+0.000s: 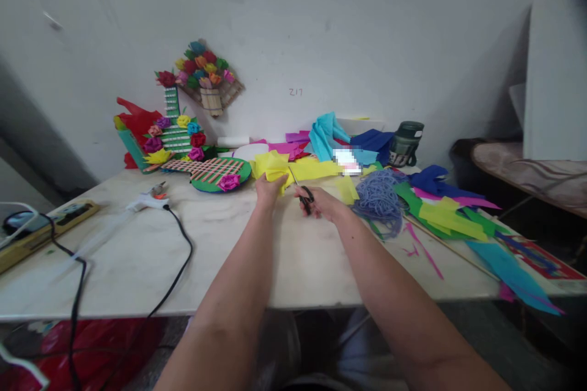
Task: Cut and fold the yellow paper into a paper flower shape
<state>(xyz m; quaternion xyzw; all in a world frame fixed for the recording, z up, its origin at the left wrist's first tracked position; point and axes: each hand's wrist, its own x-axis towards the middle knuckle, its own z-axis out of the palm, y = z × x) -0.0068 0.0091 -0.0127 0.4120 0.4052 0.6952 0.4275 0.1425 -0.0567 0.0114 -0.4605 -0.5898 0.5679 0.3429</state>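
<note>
Left hand (268,188) grips yellow paper (275,166); right hand (321,203) grips scissors (303,193).

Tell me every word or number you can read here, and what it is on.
"217" or "Z17": faint red marks on the wall; first character unclear.
Label on the green jar: too small to read.
Red printed sheet at far right: blurred, unreadable.

You had soft, even light; your right hand (323,203) threw barely a shadow on the table (137,256). Frame corners darkened and bent, the whole view slightly hazy and soft.
</note>
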